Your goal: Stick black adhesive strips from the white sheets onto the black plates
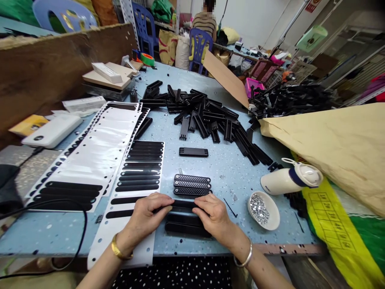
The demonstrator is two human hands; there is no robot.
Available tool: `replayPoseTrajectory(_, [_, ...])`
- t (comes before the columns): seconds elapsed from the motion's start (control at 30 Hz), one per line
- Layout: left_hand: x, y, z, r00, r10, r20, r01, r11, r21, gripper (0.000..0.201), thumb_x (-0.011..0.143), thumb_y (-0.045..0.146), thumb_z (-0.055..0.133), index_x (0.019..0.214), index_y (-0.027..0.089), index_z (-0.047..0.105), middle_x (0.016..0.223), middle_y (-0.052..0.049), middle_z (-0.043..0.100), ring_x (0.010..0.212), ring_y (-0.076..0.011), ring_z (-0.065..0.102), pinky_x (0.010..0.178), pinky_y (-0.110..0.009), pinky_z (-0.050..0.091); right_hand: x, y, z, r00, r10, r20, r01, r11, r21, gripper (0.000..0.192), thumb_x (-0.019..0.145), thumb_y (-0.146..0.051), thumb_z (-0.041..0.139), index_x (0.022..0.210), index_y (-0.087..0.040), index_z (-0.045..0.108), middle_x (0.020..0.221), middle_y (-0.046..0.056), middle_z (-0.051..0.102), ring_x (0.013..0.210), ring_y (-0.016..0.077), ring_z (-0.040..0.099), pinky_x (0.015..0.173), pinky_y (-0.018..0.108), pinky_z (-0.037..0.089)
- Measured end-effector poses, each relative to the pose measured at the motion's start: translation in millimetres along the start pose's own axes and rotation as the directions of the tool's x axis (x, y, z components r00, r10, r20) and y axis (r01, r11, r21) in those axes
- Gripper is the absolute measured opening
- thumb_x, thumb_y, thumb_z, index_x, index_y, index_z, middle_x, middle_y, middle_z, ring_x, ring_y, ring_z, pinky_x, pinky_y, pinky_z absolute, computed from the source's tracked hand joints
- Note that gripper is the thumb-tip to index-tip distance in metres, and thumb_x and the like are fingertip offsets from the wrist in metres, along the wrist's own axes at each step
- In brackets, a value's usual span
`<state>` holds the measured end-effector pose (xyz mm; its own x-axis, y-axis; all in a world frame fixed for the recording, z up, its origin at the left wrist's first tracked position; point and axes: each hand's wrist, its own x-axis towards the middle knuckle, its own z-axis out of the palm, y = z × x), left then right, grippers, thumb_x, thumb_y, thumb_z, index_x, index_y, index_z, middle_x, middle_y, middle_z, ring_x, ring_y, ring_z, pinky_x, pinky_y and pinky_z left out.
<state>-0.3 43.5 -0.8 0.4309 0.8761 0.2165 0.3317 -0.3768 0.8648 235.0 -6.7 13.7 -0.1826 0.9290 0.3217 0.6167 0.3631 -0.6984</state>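
Note:
My left hand [152,210] and my right hand [213,212] pinch the two ends of a flat black strip [183,204], held level between them low over the table. Just below it lie black bars [186,229], partly covered by my right hand. Beyond my fingers sit several black bars with a textured top and silver end dots [192,185], side by side. A single plain black bar [193,152] lies farther back. Left of my hands is a white sheet of black rounded strips [140,172], its lower part under my left wrist.
A pile of black bars [201,112] spreads across the table's back. To the right stand a bowl of small silver parts [264,210] and a white bottle [285,180] lying tilted. More strip sheets [93,148] and a white power bank [52,131] lie left. A person [205,22] sits behind.

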Motion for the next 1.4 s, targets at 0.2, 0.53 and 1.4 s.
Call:
replayPoseTrajectory(0.2, [-0.9,1.9,-1.1,1.000,-0.003,0.001,0.003,1.000,0.007,0.016,0.084,0.018,0.065,0.092,0.023,0.078,0.088,-0.004,0.077,0.082,-0.0187,0.072,0.078,-0.032,0.059,-3.2,4.1,1.5,0.999,-0.037,-0.021,0.037,0.999,0.002,0.018,0.088,-0.013,0.062,0.101,-0.016,0.075,0.091,0.009,0.075,0.080,0.0219,0.065,0.072,0.037,0.055])
replayPoseTrajectory(0.53, [2.2,4.5,-1.9,1.000,-0.022,0.006,0.021,0.999,0.025,0.015,0.085,0.022,0.063,0.091,0.022,0.077,0.088,-0.004,0.077,0.082,-0.0192,0.072,0.078,-0.033,0.059,-8.7,3.0,-9.9,1.000,-0.012,-0.018,0.012,1.000,-0.026,0.026,0.087,-0.016,0.063,0.112,-0.014,0.070,0.098,0.012,0.073,0.089,0.0234,0.067,0.079,0.040,0.057])
replayPoseTrajectory(1.4, [9.2,8.0,-0.6,0.999,0.003,0.037,-0.010,0.983,0.184,0.015,0.082,0.030,0.060,0.087,0.021,0.072,0.082,-0.002,0.076,0.074,-0.0203,0.071,0.069,-0.030,0.056,-19.9,23.9,4.5,0.929,0.265,-0.257,-0.281,0.959,-0.028,0.032,0.087,-0.028,0.056,0.057,-0.018,0.060,0.055,0.000,0.057,0.052,0.0128,0.052,0.052,0.024,0.039])
